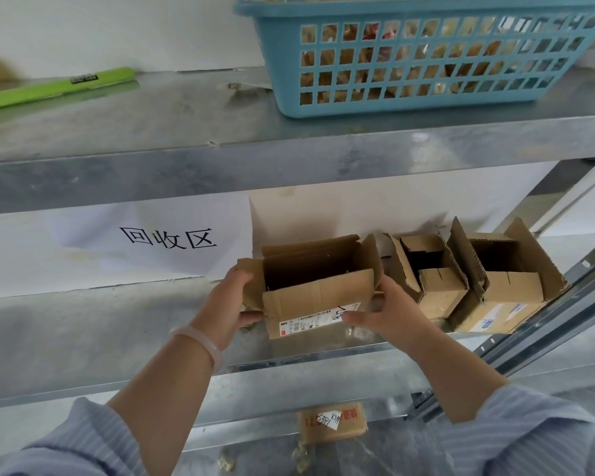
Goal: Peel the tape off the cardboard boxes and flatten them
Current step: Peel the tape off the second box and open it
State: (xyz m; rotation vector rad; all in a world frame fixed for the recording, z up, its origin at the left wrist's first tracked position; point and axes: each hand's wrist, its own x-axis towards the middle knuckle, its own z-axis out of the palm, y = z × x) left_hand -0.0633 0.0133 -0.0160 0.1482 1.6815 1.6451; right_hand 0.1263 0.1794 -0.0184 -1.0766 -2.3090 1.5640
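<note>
Left grip, right grip clasp ends of open brown cardboard box, unflattened; two brown cartons right of it likewise.

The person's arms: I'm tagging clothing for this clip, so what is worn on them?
Light blue, finely striped sleeves end near the elbows, leaving the forearms bare. A pale, translucent bangle circles the left wrist; the right hand wears nothing visible.
</note>
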